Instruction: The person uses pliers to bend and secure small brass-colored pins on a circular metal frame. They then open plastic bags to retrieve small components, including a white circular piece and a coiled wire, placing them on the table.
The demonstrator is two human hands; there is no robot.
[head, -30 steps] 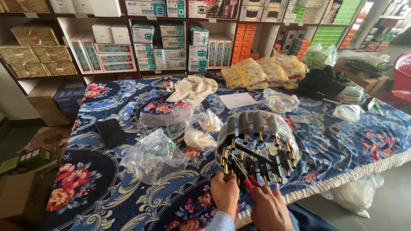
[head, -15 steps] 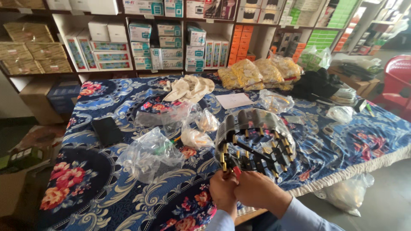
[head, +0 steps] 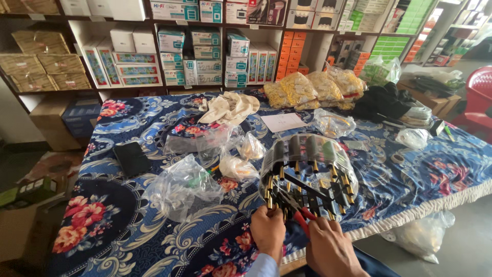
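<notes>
A ring-shaped bundle of black plugs with brass tips (head: pixel 306 169), partly wrapped in clear plastic, stands on the blue flowered tablecloth (head: pixel 128 225) near the table's front edge. My left hand (head: pixel 267 232) grips the bundle's lower left side. Close beside it, my right hand (head: pixel 330 250) holds red-handled pliers (head: pixel 300 214) whose jaws reach in among the plugs at the bundle's bottom.
Crumpled clear plastic bags (head: pixel 179 184) lie left of the bundle, with a black phone (head: pixel 131 158) further left. A beige cloth (head: pixel 229 107), a white paper (head: pixel 283 122), yellow bagged goods (head: pixel 312 90) and black cables (head: pixel 384 102) lie further back. Shelves of boxes (head: pixel 205 56) stand behind. A red chair (head: pixel 479 97) is at right.
The view has shifted slightly. My hands have stayed at the bundle's lower edge; the right hand has moved a little to the right with the pliers.
</notes>
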